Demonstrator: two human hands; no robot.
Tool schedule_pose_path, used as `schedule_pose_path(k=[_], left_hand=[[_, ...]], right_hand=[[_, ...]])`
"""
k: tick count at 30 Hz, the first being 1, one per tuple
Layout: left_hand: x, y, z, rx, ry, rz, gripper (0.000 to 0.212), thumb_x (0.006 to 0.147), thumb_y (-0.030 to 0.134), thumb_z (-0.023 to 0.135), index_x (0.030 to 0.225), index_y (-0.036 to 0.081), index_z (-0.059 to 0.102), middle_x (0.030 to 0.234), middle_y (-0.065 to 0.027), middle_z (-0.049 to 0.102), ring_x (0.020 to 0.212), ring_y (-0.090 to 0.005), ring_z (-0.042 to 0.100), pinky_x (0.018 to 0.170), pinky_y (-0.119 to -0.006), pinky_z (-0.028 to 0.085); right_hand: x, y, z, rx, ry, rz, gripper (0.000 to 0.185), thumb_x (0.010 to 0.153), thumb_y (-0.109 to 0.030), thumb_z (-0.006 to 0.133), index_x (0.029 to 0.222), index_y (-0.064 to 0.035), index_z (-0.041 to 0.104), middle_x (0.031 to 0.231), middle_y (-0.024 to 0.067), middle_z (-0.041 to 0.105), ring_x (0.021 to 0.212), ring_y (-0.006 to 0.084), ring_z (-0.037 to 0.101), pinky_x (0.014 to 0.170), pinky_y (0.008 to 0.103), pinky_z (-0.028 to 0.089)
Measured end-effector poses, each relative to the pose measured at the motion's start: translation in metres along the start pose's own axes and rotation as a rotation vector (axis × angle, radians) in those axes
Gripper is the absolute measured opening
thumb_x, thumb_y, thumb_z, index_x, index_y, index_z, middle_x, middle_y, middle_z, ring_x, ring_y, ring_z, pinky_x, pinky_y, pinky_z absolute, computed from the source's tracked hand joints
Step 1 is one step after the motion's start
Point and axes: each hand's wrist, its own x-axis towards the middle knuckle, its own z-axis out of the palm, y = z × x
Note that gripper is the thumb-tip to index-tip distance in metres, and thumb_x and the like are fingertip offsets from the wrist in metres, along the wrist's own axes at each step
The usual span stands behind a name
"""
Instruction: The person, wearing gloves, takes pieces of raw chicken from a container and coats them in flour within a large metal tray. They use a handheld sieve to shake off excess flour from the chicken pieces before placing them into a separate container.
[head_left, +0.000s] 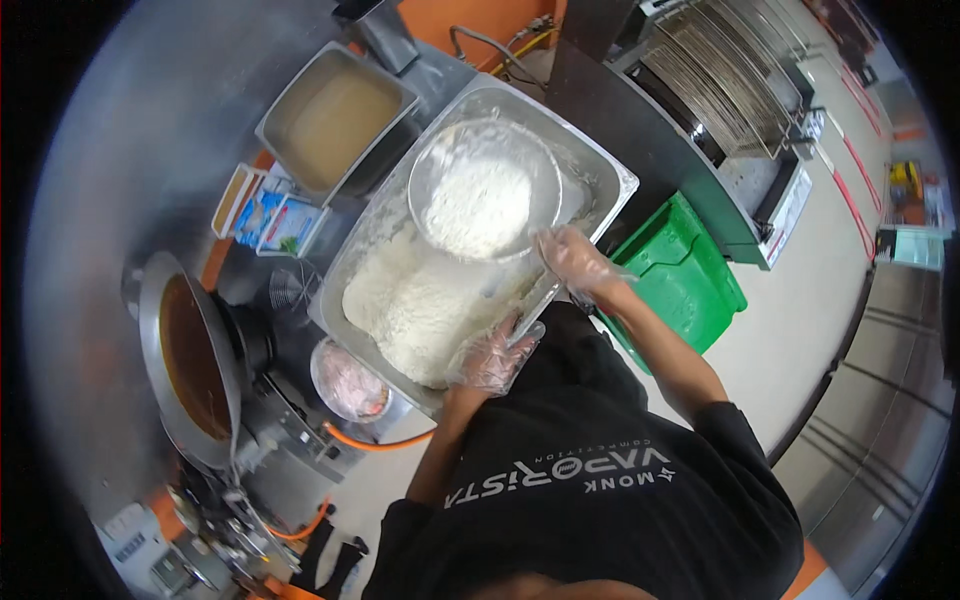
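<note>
A deep rectangular steel pan (326, 300) lies before me, with heaps of white flour (427, 322) in its near left part. Over its far part is a round sieve (556, 176), its outline blurred, holding more white flour (484, 206). My right hand (574, 259), in a clear plastic glove, grips the sieve's near right rim. My left hand (495, 360), gloved alike, lies over the pan's near rim beside the flour; its fingers are partly hidden by the crinkled plastic, and whether they clasp the rim is unclear.
A steel container of cloudy liquid (337, 124) stands far left. On the left are a wok of brown oil (196, 356), a wire skimmer (292, 289) and a bowl of pinkish food (351, 379). A green plastic bin (682, 285) and a fryer with wire racks (720, 82) are right.
</note>
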Motion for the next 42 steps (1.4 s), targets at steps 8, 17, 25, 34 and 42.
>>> schedule_pose_path(k=[8,17,25,34,42], left_hand=[[0.042,-0.083,-0.014,-1.392,0.625,0.259,0.107,0.087,0.086,0.022,0.160,0.009,0.014,0.166,-0.0130,0.016,0.154,-0.0289,0.014,0.124,-0.044,0.008],[0.040,-0.100,-0.040,-1.308,0.834,0.159,0.112,0.084,0.089,0.018,0.159,0.006,0.013,0.167,-0.0128,0.012,0.154,-0.0295,0.007,0.123,-0.045,0.002],[0.028,-0.102,-0.027,-1.265,0.818,0.111,0.109,0.088,0.085,0.018,0.158,0.002,0.016,0.166,-0.0144,0.018,0.154,-0.0271,0.012,0.124,-0.041,0.003],[-0.004,-0.089,-0.040,-0.694,0.710,-0.047,0.066,0.104,0.051,0.037,0.148,0.002,0.041,0.153,-0.0167,0.043,0.143,-0.0253,0.039,0.119,-0.035,0.025],[-0.015,-0.064,-0.082,0.035,0.763,-0.258,0.064,0.096,0.049,0.058,0.147,0.015,0.043,0.145,-0.0162,0.052,0.136,-0.0358,0.045,0.113,-0.044,0.036]], right_hand=[[0.029,-0.014,-0.044,-0.224,-0.058,0.018,0.042,0.098,-0.034,0.057,0.106,0.0067,0.062,0.078,0.0161,0.062,0.070,0.0214,0.057,0.063,0.0413,0.047],[0.055,-0.020,-0.053,-0.491,0.280,-0.174,0.055,0.094,-0.019,0.054,0.146,-0.0020,0.044,0.077,0.0295,0.066,0.075,0.0447,0.069,0.070,0.0534,0.052],[0.069,-0.014,-0.077,-0.740,0.228,-0.391,0.050,0.092,-0.025,0.056,0.141,-0.0150,0.051,0.081,0.0261,0.068,0.075,0.0437,0.068,0.073,0.0548,0.054],[0.096,-0.013,-0.077,-0.698,0.045,-0.721,0.047,0.093,-0.019,0.055,0.139,-0.0130,0.053,0.078,0.0265,0.067,0.069,0.0435,0.067,0.063,0.0519,0.052],[0.104,-0.030,-0.085,-0.846,-0.027,-0.701,0.058,0.092,-0.018,0.056,0.149,-0.0163,0.043,0.077,0.0265,0.066,0.065,0.0408,0.067,0.060,0.0506,0.052]])
